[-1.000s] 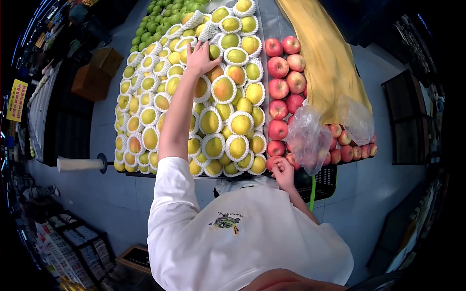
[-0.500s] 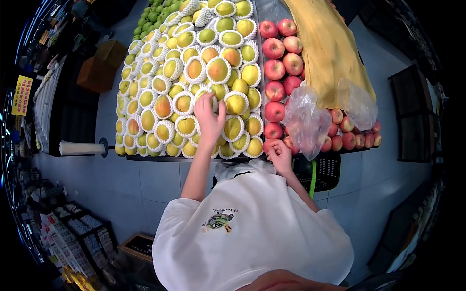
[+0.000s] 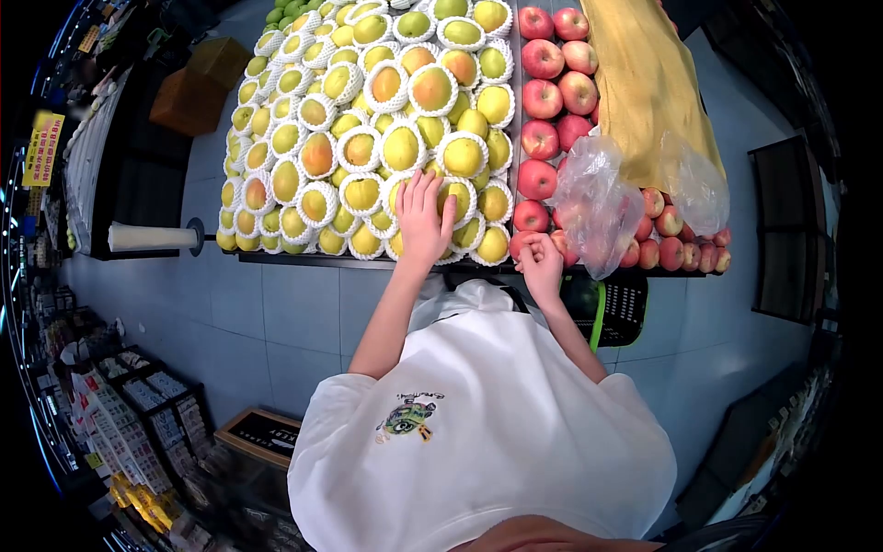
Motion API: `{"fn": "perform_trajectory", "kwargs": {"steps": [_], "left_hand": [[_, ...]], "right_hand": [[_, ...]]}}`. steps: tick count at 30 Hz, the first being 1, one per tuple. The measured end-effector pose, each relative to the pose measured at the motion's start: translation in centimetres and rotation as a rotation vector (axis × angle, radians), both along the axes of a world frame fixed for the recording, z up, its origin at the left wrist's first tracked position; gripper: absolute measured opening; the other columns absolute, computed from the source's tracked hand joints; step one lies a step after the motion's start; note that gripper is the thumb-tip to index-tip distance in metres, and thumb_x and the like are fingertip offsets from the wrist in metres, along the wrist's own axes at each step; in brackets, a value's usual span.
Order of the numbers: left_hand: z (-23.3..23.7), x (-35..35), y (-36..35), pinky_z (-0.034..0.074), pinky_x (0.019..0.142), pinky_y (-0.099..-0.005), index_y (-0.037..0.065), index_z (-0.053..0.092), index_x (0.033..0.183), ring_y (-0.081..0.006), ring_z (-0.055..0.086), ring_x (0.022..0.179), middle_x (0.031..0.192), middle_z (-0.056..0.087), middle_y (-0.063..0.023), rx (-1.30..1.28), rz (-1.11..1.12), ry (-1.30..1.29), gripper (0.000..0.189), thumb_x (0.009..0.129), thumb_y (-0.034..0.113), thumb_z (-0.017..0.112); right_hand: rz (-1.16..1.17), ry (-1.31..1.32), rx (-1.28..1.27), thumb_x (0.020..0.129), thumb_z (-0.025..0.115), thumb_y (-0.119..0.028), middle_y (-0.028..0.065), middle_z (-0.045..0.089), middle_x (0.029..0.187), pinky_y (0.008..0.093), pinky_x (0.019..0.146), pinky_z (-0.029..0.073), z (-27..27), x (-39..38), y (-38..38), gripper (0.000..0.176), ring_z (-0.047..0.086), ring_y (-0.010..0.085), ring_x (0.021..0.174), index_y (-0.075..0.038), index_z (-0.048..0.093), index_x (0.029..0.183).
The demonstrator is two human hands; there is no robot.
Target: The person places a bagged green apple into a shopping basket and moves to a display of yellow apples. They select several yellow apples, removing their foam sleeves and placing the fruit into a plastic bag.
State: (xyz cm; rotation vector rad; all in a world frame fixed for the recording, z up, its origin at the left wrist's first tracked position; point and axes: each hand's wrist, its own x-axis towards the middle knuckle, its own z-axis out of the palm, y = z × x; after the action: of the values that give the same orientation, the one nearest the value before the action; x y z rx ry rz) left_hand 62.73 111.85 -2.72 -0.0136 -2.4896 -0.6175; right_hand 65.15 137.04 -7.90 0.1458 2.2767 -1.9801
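The netted yellow fruit [image 3: 463,194] is found at about 1 o'clock from the left hand [image 3: 423,223], beside the thumb. Firm but easily bruised flesh is judged likely; its sides are best cupped. The left hand is held open, palm down; the right hand [image 3: 541,264] is curled closed, nothing visibly gripped.

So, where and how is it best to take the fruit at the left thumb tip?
Probably from above, the left grip closing around its upper sides: the fruit is round, its top bare within the net, and neighbouring fruit crowds it.
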Motion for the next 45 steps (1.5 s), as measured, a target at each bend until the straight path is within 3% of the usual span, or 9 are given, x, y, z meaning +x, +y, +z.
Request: {"fn": "perform_trajectory", "kwargs": {"steps": [2, 6, 10, 16, 24, 29, 33, 39, 45], "left_hand": [[-0.5, 1.3, -0.7, 0.031, 0.116, -0.0492, 0.006, 0.065, 0.121, -0.0314, 0.054, 0.13, 0.131, 0.063, -0.0102, 0.004, 0.029, 0.056, 0.034, 0.092, 0.021, 0.072], [-1.8, 3.4, -3.5, 0.034, 0.112, -0.0476, 0.008, 0.065, 0.131, -0.0313, 0.052, 0.133, 0.138, 0.061, -0.0108, 0.009, 0.104, 0.034, 0.041, 0.093, 0.02, 0.073], [-2.4, 3.8, -5.8, 0.035, 0.113, -0.0487, 0.01, 0.062, 0.139, -0.0328, 0.05, 0.137, 0.144, 0.058, -0.0112, -0.021, -0.054, 0.008, 0.047, 0.094, 0.017, 0.072], [-2.3, 3.7, -6.5, 0.033, 0.113, -0.0471, 0.01, 0.062, 0.139, -0.0324, 0.049, 0.136, 0.143, 0.057, -0.0114, -0.045, -0.1, -0.022, 0.049, 0.093, 0.021, 0.074], [2.8, -3.7, -1.3, 0.04, 0.105, -0.0505, 0.011, 0.061, 0.138, -0.0377, 0.049, 0.131, 0.141, 0.054, -0.0158, 0.079, -0.267, 0.086, 0.054, 0.091, 0.032, 0.076], [3.0, -8.2, 1.4, 0.046, 0.097, -0.0558, 0.018, 0.062, 0.135, -0.0464, 0.047, 0.128, 0.15, 0.046, -0.0148, -0.301, -0.195, -0.194, 0.059, 0.082, 0.037, 0.08], [3.5, -10.4, 1.1, 0.051, 0.086, -0.0566, 0.021, 0.06, 0.138, -0.0429, 0.054, 0.119, 0.144, 0.05, -0.0137, -0.336, -0.25, -0.447, 0.064, 0.079, 0.034, 0.08], [6.6, -11.1, -1.2, 0.06, 0.082, -0.0535, 0.015, 0.064, 0.131, -0.0446, 0.055, 0.12, 0.135, 0.054, -0.0156, -0.305, -0.349, -0.503, 0.061, 0.08, 0.042, 0.082], [4.7, -10.0, -1.4, 0.058, 0.077, -0.0553, 0.008, 0.062, 0.126, -0.0422, 0.047, 0.123, 0.13, 0.048, -0.0185, -0.345, -0.399, -0.23, 0.057, 0.08, 0.038, 0.08]], "right_hand": [[-0.033, -0.006, 0.0, 0.096, 0.063, -0.001, 0.005, 0.068, 0.074, 0.0245, 0.054, 0.051, 0.6, 0.2, -0.3, 0.008, 0.065, 0.0099, 0.059, 0.001, 0.063, 0.105], [-0.063, 0.009, 0.069, 0.095, 0.064, 0.0, 0.0047, 0.069, 0.076, 0.0253, 0.056, 0.051, 1.4, 0.5, -1.0, 0.008, 0.066, 0.0092, 0.063, 0.0, 0.064, 0.103], [-0.09, 0.175, 0.249, 0.093, 0.066, 0.0, 0.0058, 0.068, 0.074, 0.0276, 0.058, 0.051, 1.8, 0.6, -2.9, 0.011, 0.064, 0.01, 0.062, -0.001, 0.065, 0.104], [-0.103, 0.175, 0.313, 0.09, 0.068, -0.003, 0.0078, 0.062, 0.066, 0.0316, 0.056, 0.049, 2.5, 0.7, -6.3, 0.014, 0.061, 0.015, 0.055, -0.002, 0.065, 0.104], [-0.131, 0.136, 0.305, 0.09, 0.068, -0.004, 0.0095, 0.062, 0.065, 0.0337, 0.056, 0.05, 3.5, 3.3, -9.5, 0.016, 0.062, 0.0174, 0.056, -0.003, 0.066, 0.106], [-0.18, 0.146, 0.348, 0.09, 0.068, -0.003, 0.0091, 0.062, 0.065, 0.0326, 0.056, 0.049, 3.1, 5.3, -10.2, 0.015, 0.062, 0.0171, 0.055, -0.003, 0.066, 0.104], [-0.26, 0.102, 0.326, 0.089, 0.068, -0.002, 0.0072, 0.06, 0.065, 0.0316, 0.055, 0.048, 2.5, 7.0, -10.3, 0.015, 0.059, 0.0155, 0.054, -0.003, 0.067, 0.104], [-0.332, 0.089, 0.321, 0.089, 0.068, -0.001, 0.0049, 0.058, 0.066, 0.03, 0.055, 0.047, 1.9, 8.8, -10.1, 0.013, 0.057, 0.0131, 0.056, -0.003, 0.066, 0.101], [-0.327, 0.061, 0.291, 0.089, 0.068, 0.0, 0.005, 0.059, 0.067, 0.0296, 0.056, 0.048, 1.3, 9.5, -9.2, 0.012, 0.058, 0.0125, 0.057, -0.003, 0.066, 0.1]]}}
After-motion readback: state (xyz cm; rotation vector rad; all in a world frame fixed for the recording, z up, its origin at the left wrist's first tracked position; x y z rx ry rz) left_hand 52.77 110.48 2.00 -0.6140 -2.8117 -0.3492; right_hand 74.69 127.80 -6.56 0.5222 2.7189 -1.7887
